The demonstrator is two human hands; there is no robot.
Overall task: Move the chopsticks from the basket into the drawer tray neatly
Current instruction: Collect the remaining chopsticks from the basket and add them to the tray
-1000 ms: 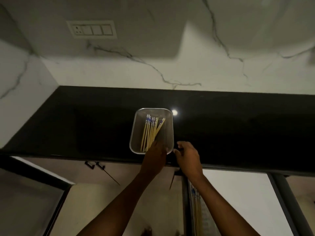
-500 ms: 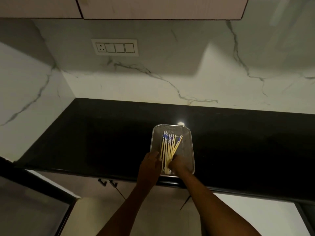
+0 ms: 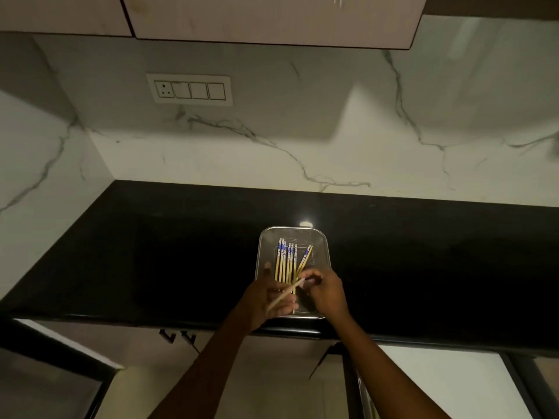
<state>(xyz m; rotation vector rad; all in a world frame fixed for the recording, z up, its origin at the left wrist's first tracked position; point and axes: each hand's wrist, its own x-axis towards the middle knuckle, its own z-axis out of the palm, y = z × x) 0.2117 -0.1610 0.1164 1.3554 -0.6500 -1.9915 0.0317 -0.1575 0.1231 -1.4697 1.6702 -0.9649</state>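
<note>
At the near edge of the black bench (image 3: 151, 252), the mesh basket (image 3: 323, 246) sits close to the drop, with most chopsticks (image 3: 286, 261) lying lengthwise inside.

Risk: one chopstick (image 3: 286, 294) is lifted at a slant across both hands; a loose pinch could let it slip off the edge, and a nudge could push the basket over.

Right hand (image 3: 328, 293) reaches in from the near right, its grip narrow, apparently pinching that stick's upper end. Left hand (image 3: 267, 300) lies under the stick's lower part, fingers curled, though dim light leaves its hold unclear. Both forearms extend from below.
</note>
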